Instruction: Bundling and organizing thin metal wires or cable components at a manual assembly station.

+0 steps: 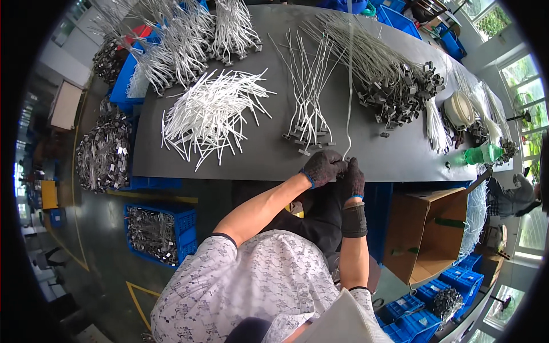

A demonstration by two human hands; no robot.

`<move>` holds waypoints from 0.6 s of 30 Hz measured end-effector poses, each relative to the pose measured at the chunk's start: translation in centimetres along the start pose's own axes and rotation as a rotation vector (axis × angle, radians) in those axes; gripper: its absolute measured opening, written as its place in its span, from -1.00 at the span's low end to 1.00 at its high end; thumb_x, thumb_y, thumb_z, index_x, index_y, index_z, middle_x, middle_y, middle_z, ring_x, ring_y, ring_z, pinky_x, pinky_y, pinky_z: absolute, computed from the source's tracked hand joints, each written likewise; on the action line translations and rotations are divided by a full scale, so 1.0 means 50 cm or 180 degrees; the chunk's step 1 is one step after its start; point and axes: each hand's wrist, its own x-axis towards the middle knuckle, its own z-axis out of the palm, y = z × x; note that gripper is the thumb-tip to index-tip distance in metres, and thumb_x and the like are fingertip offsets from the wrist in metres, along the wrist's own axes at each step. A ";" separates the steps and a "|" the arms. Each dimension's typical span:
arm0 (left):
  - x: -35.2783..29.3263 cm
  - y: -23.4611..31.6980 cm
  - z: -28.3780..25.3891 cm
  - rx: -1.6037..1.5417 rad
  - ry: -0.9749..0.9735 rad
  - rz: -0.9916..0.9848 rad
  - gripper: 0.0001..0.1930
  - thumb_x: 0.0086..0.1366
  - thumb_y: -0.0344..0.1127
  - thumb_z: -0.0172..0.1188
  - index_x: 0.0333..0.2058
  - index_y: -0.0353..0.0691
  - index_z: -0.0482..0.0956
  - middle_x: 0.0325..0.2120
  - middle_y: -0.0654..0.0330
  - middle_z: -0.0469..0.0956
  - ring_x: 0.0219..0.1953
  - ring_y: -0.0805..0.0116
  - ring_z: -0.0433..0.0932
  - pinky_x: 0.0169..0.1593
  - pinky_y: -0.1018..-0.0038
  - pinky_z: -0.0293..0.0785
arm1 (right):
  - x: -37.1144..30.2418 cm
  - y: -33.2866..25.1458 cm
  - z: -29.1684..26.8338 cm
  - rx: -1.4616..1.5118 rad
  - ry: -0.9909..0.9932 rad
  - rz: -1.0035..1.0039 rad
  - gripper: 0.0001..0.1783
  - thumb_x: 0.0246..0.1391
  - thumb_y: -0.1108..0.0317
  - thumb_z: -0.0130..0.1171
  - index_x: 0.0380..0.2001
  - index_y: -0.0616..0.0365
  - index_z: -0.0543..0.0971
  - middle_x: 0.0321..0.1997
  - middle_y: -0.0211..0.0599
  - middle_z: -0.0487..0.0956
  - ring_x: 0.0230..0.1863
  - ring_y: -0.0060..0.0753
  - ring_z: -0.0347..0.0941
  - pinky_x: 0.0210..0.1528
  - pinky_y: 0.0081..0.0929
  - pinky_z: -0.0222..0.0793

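Observation:
My left hand and my right hand, both in dark knitted gloves, meet at the table's near edge with fingers closed. Between them they pinch the lower end of a long pale wire, which runs away up across the table. The tip of that wire is hidden by my fingers. Just beyond my left hand lies a small, loose bunch of wires with grey block-shaped ends pointing toward me. Farther left is a heap of short white tubes.
A large bundle of wires with dark ends lies on the grey table at right. More wire bundles stand far left. A green bottle lies near the right edge. Below are a cardboard box and a blue crate.

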 end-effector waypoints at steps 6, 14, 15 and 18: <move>-0.004 -0.014 0.006 -0.0695 -0.0297 -0.0614 -0.68 0.25 -0.13 0.24 -0.40 -0.35 0.65 -0.55 -0.05 0.58 -0.49 0.19 0.57 -0.32 0.27 0.45 | -0.015 -0.026 -0.013 -0.0151 0.0122 -0.0125 -0.52 -0.03 0.34 0.31 -0.06 0.27 0.40 -0.30 0.03 0.64 -0.27 0.24 0.57 -0.29 -0.07 0.48; 0.086 -0.022 -0.093 0.0093 -0.0919 -0.0573 -0.66 0.33 -0.13 0.23 -0.25 -0.36 0.67 -0.50 0.16 0.64 -0.37 0.46 0.62 -0.26 0.41 0.54 | 0.084 -0.003 -0.010 0.3105 -0.0397 0.2055 -0.42 0.12 0.22 0.23 0.14 0.30 0.41 -0.26 0.07 0.64 -0.39 0.19 0.58 -0.41 -0.14 0.49; 0.098 -0.019 -0.114 -0.0188 -0.0836 -0.1015 -0.65 0.32 -0.10 0.23 -0.23 -0.35 0.68 -0.45 0.14 0.66 -0.38 0.42 0.62 -0.27 0.40 0.54 | 0.104 0.009 -0.025 0.2589 0.0140 0.1910 -0.45 0.16 0.23 0.19 0.16 0.29 0.42 -0.19 0.08 0.63 -0.33 0.19 0.58 -0.31 -0.13 0.50; 0.125 -0.018 -0.183 -0.0481 -0.0614 -0.1913 -0.62 0.34 -0.05 0.17 -0.25 -0.31 0.67 -0.45 0.10 0.66 -0.41 0.35 0.61 -0.28 0.34 0.53 | 0.193 0.069 -0.082 -0.1066 0.1584 0.0189 -0.42 0.20 0.14 0.16 0.22 0.18 0.41 -0.03 0.11 0.59 -0.12 0.21 0.56 -0.05 -0.05 0.49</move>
